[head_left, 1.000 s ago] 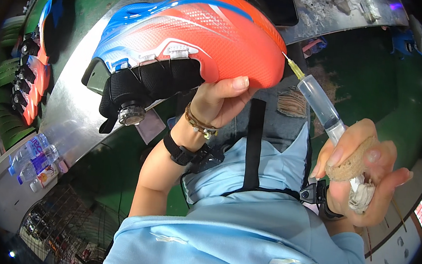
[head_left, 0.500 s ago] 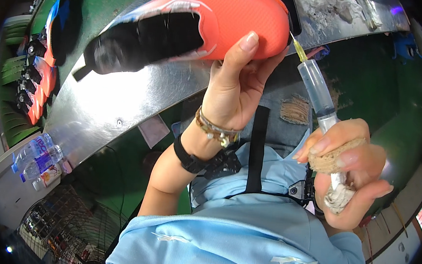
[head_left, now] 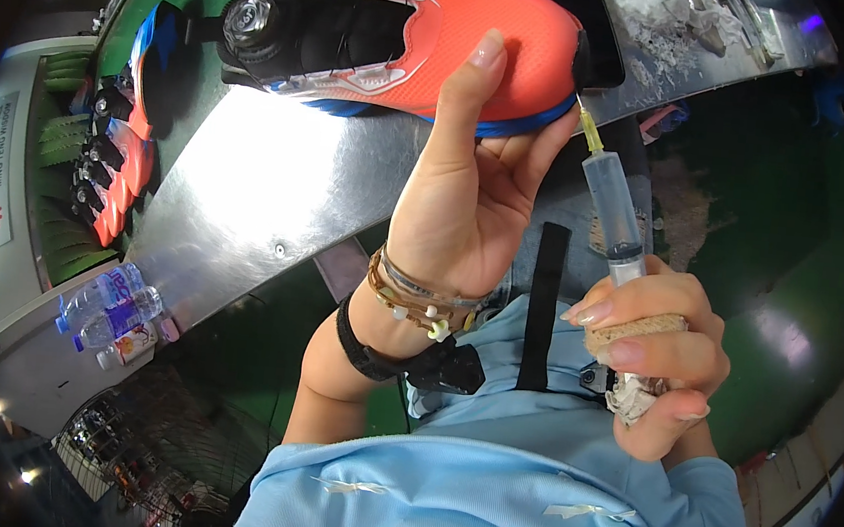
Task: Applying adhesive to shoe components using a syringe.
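Head view: a long brushed-metal workbench runs diagonally across a workshop with a green floor; beyond its far edge a row of orange and blue sports shoes waits on a green conveyor, and below the bench's near edge clear plastic water bottles with blue labels lie on a grey ledge; grey dust and small metal tools sit at the bench's far right end.

The left hand is closed around an orange sports shoe with a black sock collar, a round dial fastener and a blue sole edge, thumb along the orange side and fingers under the sole, holding it raised above the bench with the toe to the right; bead bracelets and a black wrist strap sit on that wrist.

The right hand is clenched about the tape-wrapped plunger end of a clear plastic syringe with a yellow needle tip; the tip is touching or just beside the blue sole edge at the toe.

The step in hand looks like injecting into the seam between upper and sole; the next move calls for a steady shoe and a slow, even press on the plunger.

The syringe barrel looks nearly clear; whether fluid fills it cannot be told; the bottles appear partly filled.
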